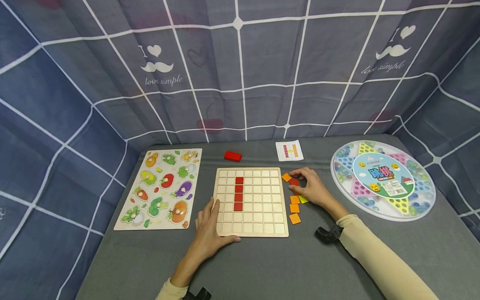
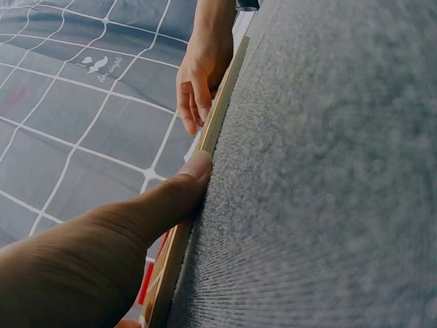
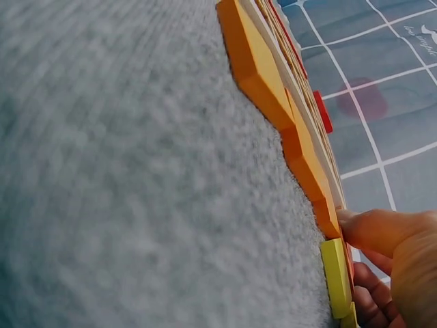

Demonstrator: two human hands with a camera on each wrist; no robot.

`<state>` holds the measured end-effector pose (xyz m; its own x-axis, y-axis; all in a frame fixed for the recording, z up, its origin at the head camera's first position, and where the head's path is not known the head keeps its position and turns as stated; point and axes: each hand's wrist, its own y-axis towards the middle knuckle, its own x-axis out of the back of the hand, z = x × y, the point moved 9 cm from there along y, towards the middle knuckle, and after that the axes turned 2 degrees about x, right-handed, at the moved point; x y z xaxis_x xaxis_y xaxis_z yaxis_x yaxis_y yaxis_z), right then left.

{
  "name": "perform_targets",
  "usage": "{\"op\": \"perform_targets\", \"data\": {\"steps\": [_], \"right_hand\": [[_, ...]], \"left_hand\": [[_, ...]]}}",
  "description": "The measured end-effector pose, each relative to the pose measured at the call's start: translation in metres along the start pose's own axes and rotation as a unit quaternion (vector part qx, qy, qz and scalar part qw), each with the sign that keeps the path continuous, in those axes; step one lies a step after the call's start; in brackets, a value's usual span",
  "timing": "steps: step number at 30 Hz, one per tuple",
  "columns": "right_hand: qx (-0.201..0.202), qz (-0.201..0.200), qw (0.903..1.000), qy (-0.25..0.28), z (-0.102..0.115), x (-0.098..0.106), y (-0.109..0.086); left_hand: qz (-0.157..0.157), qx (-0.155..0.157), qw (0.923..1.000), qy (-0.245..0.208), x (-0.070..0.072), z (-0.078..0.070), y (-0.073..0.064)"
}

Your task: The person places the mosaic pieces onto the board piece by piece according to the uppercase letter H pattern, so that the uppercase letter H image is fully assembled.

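Note:
A wooden grid board (image 1: 264,204) lies flat in the head view, with several red square tiles (image 1: 238,188) in one column. My left hand (image 1: 207,227) rests at its near left corner, fingers along the left side and thumb against the front edge. In the left wrist view that thumb (image 2: 194,167) touches the board's rim. Right of the board, my right hand (image 1: 310,186) pinches a red tile (image 1: 294,182) between thumb and fingers, among loose orange tiles (image 1: 294,208) and a yellow tile (image 1: 303,199). The right wrist view shows the yellow tile (image 3: 335,277) beside the thumb.
Behind the board lie a red block (image 1: 233,156) and a small pattern card (image 1: 289,150) with coloured columns. A vegetable picture board (image 1: 157,189) lies at the left, a round game board (image 1: 382,179) at the right. A grey checked curtain (image 1: 262,62) encloses the table.

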<state>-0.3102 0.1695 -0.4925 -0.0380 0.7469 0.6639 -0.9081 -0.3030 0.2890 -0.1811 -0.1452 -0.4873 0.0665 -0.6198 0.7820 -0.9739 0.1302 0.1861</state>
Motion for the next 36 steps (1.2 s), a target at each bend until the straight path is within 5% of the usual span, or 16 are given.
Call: {"op": "perform_targets", "data": {"steps": [36], "right_hand": [[-0.025, -0.021, 0.9992, 0.025, -0.004, 0.0019, -0.0032]], "left_hand": [[0.004, 0.0, 1.0, -0.002, 0.0002, 0.0, 0.0005]]}}
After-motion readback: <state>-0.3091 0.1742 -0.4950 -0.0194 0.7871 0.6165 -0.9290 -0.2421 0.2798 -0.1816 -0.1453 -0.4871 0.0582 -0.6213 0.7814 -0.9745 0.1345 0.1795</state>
